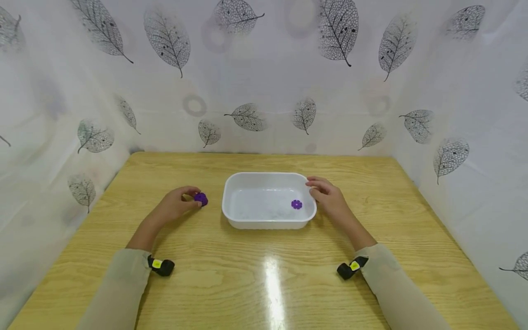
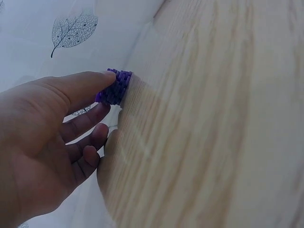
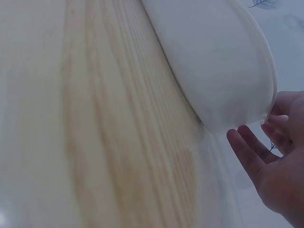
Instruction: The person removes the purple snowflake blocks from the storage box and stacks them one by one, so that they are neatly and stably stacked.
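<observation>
My left hand [image 1: 177,204] pinches a small bundle of purple notched discs [image 1: 200,199] between thumb and fingers, just above the table to the left of the basin. In the left wrist view the bundle [image 2: 116,89] shows rows of small teeth pressed close together; the other fingers bend loosely below it. A white rectangular basin [image 1: 268,225] with rounded corners stands at the middle. One flat purple flower-shaped disc [image 1: 296,204] lies inside, near its right end. At the basin's right back corner, my right hand [image 1: 330,197] touches the rim with loosely extended fingers [image 3: 247,152].
The wooden table [image 1: 214,275] has a bright reflection toward its front. A white curtain [image 1: 264,82] with leaf prints hangs behind the table and along both sides. Each sleeved wrist wears a small black camera [image 1: 162,266].
</observation>
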`<state>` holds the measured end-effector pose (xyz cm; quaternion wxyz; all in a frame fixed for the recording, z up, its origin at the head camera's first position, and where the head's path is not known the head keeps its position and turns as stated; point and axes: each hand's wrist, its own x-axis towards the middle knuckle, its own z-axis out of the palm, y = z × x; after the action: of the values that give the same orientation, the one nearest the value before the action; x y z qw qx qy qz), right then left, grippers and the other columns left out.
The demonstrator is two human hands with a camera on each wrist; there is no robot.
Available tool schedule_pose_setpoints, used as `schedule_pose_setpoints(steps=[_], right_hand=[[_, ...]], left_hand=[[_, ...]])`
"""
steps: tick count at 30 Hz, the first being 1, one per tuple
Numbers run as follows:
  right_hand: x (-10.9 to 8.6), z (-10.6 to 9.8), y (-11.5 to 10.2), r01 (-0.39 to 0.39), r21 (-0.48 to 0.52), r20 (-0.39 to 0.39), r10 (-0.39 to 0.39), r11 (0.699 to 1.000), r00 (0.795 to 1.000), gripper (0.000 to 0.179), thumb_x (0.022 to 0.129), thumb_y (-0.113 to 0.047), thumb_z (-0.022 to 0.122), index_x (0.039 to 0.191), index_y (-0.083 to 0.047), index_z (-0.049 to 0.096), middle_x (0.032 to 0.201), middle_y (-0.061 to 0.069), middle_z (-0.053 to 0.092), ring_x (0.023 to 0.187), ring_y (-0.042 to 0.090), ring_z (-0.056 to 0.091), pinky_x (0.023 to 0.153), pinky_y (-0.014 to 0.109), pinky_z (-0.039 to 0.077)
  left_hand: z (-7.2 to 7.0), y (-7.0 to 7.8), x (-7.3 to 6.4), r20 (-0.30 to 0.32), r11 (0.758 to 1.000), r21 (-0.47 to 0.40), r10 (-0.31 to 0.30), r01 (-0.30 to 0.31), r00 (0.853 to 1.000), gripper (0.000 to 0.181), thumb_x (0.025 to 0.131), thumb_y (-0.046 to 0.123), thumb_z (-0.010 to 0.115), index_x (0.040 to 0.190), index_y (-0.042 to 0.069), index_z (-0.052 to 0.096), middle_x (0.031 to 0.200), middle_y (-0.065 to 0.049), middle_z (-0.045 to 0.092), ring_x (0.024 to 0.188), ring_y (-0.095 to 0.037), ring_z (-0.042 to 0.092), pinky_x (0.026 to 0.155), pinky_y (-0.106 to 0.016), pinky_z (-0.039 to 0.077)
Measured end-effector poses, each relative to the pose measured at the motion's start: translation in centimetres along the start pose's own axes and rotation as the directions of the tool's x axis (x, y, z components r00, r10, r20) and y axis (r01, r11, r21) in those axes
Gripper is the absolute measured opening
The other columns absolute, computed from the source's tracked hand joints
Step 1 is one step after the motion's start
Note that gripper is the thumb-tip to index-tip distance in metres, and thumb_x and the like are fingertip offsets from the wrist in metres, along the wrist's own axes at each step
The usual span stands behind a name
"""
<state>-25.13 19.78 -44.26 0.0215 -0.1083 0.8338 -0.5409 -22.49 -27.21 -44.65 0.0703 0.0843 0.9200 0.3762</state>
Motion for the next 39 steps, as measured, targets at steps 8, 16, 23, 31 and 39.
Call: schedule_pose_setpoints(steps=[8,16,23,31,39], right_hand=[[0.0,0.1,0.1,-0.008,0.015,0.003,0.008,1.0,1.0,0.038,0.103,-0.031,0.058,0.132,-0.009,0.064,0.154,-0.001,0.046,0.133,0.026,0.051,0.112,0.045,0.043],[0.0,0.0,-0.3,-0.013,0.009,0.003,0.013,1.0,1.0,0.037,0.102,-0.031,0.058,0.132,-0.009,0.065,0.154,-0.001,0.046,0.134,0.027,0.051,0.112,0.046,0.043],[-0.1,0.0,-0.4,-0.02,0.008,0.001,0.02,1.0,1.0,0.037,0.102,-0.03,0.058,0.132,-0.008,0.064,0.154,-0.001,0.046,0.132,0.027,0.052,0.111,0.046,0.044],[-0.3,0.0,-0.3,-0.02,0.007,-0.004,0.02,1.0,1.0,0.037,0.103,-0.029,0.057,0.132,-0.008,0.064,0.155,0.001,0.047,0.134,0.027,0.051,0.113,0.045,0.043],[-0.1,-0.1,-0.2,-0.014,0.025,-0.004,0.015,1.0,1.0,0.035,0.103,-0.026,0.054,0.132,-0.009,0.064,0.154,0.0,0.047,0.14,0.025,0.047,0.11,0.041,0.046]], left_hand=[[-0.6,0.2,0.0,-0.012,1.0,-0.015,0.007,-0.008,1.0,0.056,0.1,0.032,0.064,0.145,0.003,0.05,0.136,-0.023,0.058,0.113,-0.038,0.06,0.092,-0.049,0.051],[-0.9,3.1,0.8,-0.037,0.998,-0.054,0.012,-0.014,0.999,0.058,0.099,0.038,0.063,0.147,0.009,0.049,0.141,-0.018,0.055,0.11,-0.031,0.055,0.078,-0.035,0.051],[1.3,8.3,2.5,-0.021,0.991,-0.053,0.123,-0.124,0.992,0.049,0.099,0.034,0.065,0.141,0.012,0.056,0.138,-0.012,0.059,0.106,-0.029,0.055,0.08,-0.037,0.051],[5.7,13.5,4.8,0.114,0.978,-0.071,0.201,-0.194,0.973,0.046,0.097,0.031,0.068,0.138,0.012,0.06,0.135,-0.011,0.061,0.106,-0.026,0.055,0.088,-0.039,0.051],[9.8,16.6,7.4,0.173,0.965,0.031,0.252,-0.261,0.952,0.038,0.096,0.03,0.07,0.131,0.017,0.065,0.126,-0.002,0.066,0.108,-0.02,0.061,0.094,-0.038,0.051]])
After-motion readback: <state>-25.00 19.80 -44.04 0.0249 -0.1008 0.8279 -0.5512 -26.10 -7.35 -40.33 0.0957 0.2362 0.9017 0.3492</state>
